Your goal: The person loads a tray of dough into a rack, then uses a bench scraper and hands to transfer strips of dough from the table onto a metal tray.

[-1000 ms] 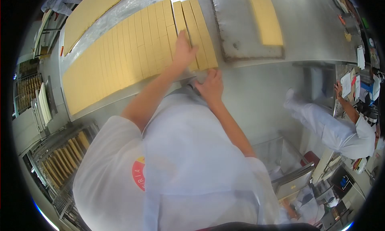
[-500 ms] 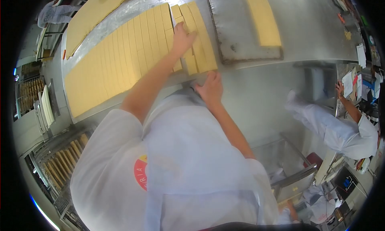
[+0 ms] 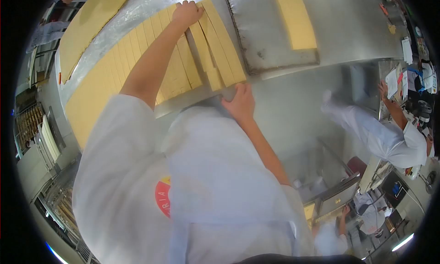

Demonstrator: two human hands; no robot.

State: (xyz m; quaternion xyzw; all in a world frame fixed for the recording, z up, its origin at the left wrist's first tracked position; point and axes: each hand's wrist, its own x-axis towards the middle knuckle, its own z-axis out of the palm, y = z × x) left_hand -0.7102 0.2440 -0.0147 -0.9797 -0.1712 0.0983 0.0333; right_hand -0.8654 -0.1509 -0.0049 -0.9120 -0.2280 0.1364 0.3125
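A pale yellow sheet [image 3: 162, 80], cut into long narrow strips, lies on the metal table. My left hand [image 3: 187, 14] is at the far end of the strips, its fingers bent down over their tops; what they grip is hidden. Several strips [image 3: 220, 44] stand apart to the right, with a gap between them and the rest of the sheet. One strip [image 3: 201, 46] in that group is slightly crooked. My right hand [image 3: 240, 101] is at the table's near edge, fingertips against the near end of the rightmost strip, thumb apart from the fingers.
A metal tray [image 3: 256, 39] with a yellow slab [image 3: 298, 23] lies right of the strips. Another yellow sheet [image 3: 91, 25] is at the far left. A co-worker [image 3: 380, 131] leans at a side counter on the right. Other people are at the lower right.
My left hand has moved away from me to the far end of the strips. The gap left of the separated strips has widened. My right hand has stayed near the same corner.
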